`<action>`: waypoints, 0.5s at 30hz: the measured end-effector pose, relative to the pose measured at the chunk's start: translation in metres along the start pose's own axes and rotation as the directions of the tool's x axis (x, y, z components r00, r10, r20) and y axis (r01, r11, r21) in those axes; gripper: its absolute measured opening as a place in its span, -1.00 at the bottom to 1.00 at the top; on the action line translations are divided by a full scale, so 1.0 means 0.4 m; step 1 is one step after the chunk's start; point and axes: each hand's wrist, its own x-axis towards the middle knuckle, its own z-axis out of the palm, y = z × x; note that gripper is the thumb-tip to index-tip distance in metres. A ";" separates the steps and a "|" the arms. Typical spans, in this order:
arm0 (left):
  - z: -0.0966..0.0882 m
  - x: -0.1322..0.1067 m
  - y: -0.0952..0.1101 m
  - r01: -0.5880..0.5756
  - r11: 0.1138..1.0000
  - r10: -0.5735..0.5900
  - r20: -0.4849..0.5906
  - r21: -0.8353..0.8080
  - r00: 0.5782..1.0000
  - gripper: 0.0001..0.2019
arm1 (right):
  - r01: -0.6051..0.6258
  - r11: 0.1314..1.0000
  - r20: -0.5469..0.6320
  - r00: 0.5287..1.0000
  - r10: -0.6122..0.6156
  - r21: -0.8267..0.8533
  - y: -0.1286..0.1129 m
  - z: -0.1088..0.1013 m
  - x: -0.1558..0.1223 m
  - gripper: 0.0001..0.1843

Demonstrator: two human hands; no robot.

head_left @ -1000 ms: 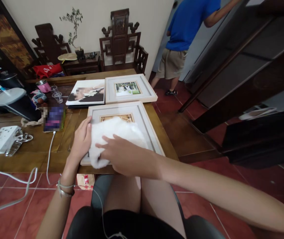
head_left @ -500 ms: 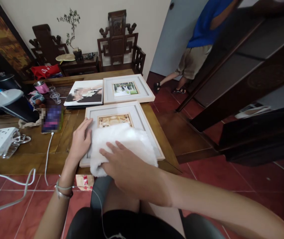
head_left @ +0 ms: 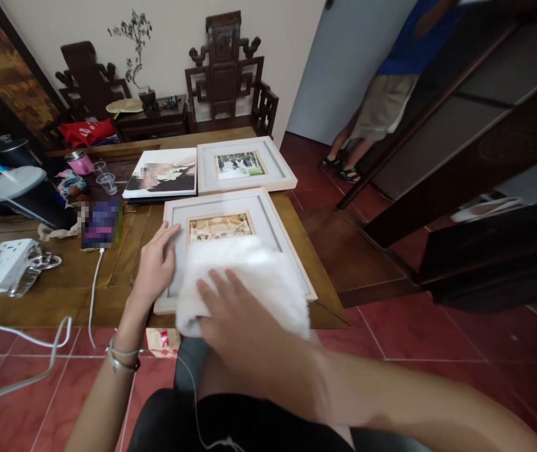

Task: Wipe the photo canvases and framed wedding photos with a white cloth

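Note:
A white-framed picture (head_left: 259, 210) lies flat at the near edge of a wooden table (head_left: 61, 276). My left hand (head_left: 155, 267) rests flat on the frame's left side, fingers stretched out. My right hand (head_left: 244, 326) presses flat on a fluffy white cloth (head_left: 249, 276) that covers the frame's near half and hangs over its near edge. The photo in the frame shows above the cloth.
A second white frame (head_left: 244, 164) and an unframed print (head_left: 160, 172) lie farther back. A phone (head_left: 100, 223) on a cable, a white power strip (head_left: 0, 263), cups and a pink tin sit at left. A person in blue (head_left: 391, 81) stands by the doorway at right.
My right hand has drawn the cloth toward me and to the right across the frame, uncovering the photo. The person in blue has stepped right, behind the door.

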 end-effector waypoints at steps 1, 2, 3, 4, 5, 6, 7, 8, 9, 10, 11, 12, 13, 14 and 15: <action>0.000 0.000 0.002 -0.006 1.000 0.006 -0.001 0.012 1.000 -0.58 | -0.030 1.000 0.064 0.997 0.031 -0.004 0.018 -0.017 -0.017 -0.67; 0.000 0.001 0.004 -0.010 1.000 0.010 -0.004 0.018 1.000 -0.58 | -0.063 0.998 0.133 0.989 0.064 -0.014 0.033 -0.039 -0.032 -0.66; 0.000 0.001 0.005 -0.009 1.000 0.010 -0.008 0.018 1.000 -0.58 | -0.090 0.996 0.202 0.975 0.094 -0.028 0.046 -0.066 -0.044 -0.65; 0.001 0.002 0.005 -0.004 1.000 0.004 -0.008 0.007 1.000 -0.58 | -0.106 0.993 0.261 0.959 0.114 -0.044 0.054 -0.095 -0.050 -0.64; 0.002 0.003 0.004 0.006 1.000 -0.006 -0.004 -0.013 1.000 -0.58 | -0.111 0.992 0.305 0.944 0.123 -0.057 0.058 -0.123 -0.051 -0.63; 0.003 0.003 0.003 0.019 0.999 -0.019 0.005 -0.042 1.000 -0.58 | -0.105 0.993 0.334 0.935 0.119 -0.060 0.058 -0.147 -0.048 -0.62; 0.004 0.003 0.001 0.033 0.997 -0.032 0.016 -0.071 0.999 -0.58 | -0.091 0.994 0.344 0.933 0.104 -0.053 0.054 -0.166 -0.040 -0.61; 0.005 0.004 -0.001 0.046 0.994 -0.044 0.025 -0.096 0.999 -0.57 | -0.072 0.997 0.338 0.938 0.081 -0.038 0.048 -0.177 -0.029 -0.61; 0.006 0.003 -0.002 0.055 0.992 -0.052 0.028 -0.109 0.998 -0.56 | -0.048 0.999 0.317 0.947 0.050 -0.016 0.041 -0.180 -0.015 -0.61; 0.005 0.003 -0.002 0.059 0.992 -0.056 0.028 -0.111 0.998 -0.56 | -0.016 1.000 0.281 0.960 0.012 0.010 0.034 -0.174 -0.001 -0.64; 0.004 0.003 -0.001 0.059 0.993 -0.057 0.027 -0.101 0.998 -0.55 | 0.022 0.999 0.235 0.972 -0.030 0.037 0.028 -0.159 0.014 -0.67; 0.002 0.003 0.000 0.058 0.995 -0.056 0.027 -0.087 0.998 -0.55 | 0.064 0.996 0.176 0.982 -0.074 0.061 0.025 -0.137 0.027 -0.70; 0.000 0.002 0.001 0.055 0.996 -0.053 0.031 -0.072 0.998 -0.54 | 0.102 0.992 0.107 0.988 -0.110 0.081 0.023 -0.111 0.038 -0.72; -0.003 0.003 0.003 0.050 0.997 -0.048 0.037 -0.057 0.998 -0.53 | 0.134 0.986 0.037 0.990 -0.138 0.096 0.026 -0.082 0.046 -0.73; -0.005 0.003 0.004 0.043 0.998 -0.041 0.045 -0.043 0.998 -0.53 | 0.154 0.982 -0.023 0.988 -0.152 0.110 0.032 -0.055 0.048 -0.73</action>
